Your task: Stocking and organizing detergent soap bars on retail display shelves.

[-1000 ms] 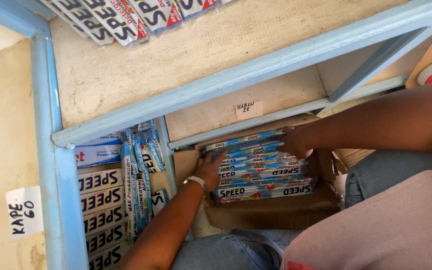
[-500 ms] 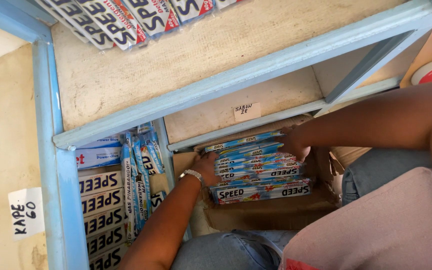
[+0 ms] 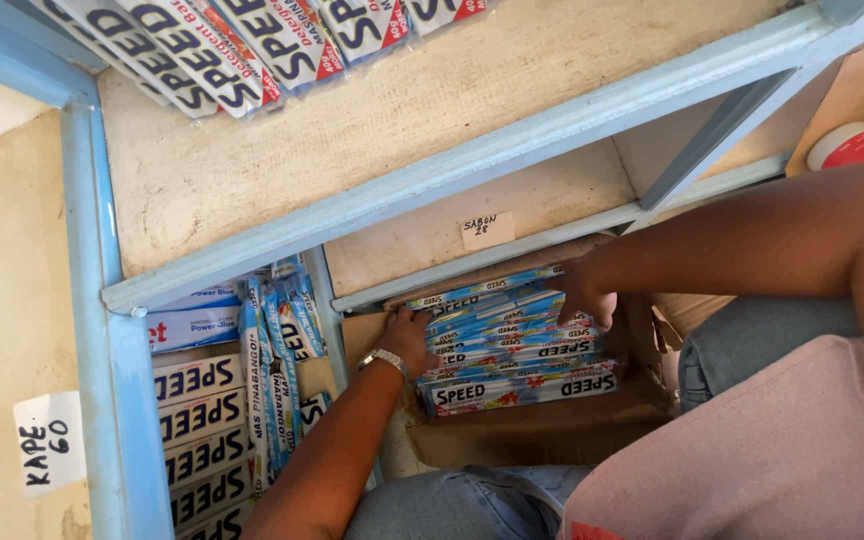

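A stack of long blue detergent bars (image 3: pixel 512 340) lies in an open cardboard box (image 3: pixel 542 435) under the lowest shelf. My left hand (image 3: pixel 410 338), with a silver bracelet on the wrist, grips the left end of the stack. My right hand (image 3: pixel 587 295) holds the stack's far right end, fingers curled over the top bars. Both hands clasp the same bundle between them. My knees in jeans show below the box.
A light blue wooden shelf frame (image 3: pixel 112 400) stands to the left, with white and blue detergent bars (image 3: pixel 197 430) stacked in its lower bay. More packs (image 3: pixel 252 40) hang at the top. Small paper price tags (image 3: pixel 485 231) are stuck on the shelves. A red and white container (image 3: pixel 857 143) sits at right.
Both hands have stayed on the stack's ends; the bundle has shifted very slightly within the box.
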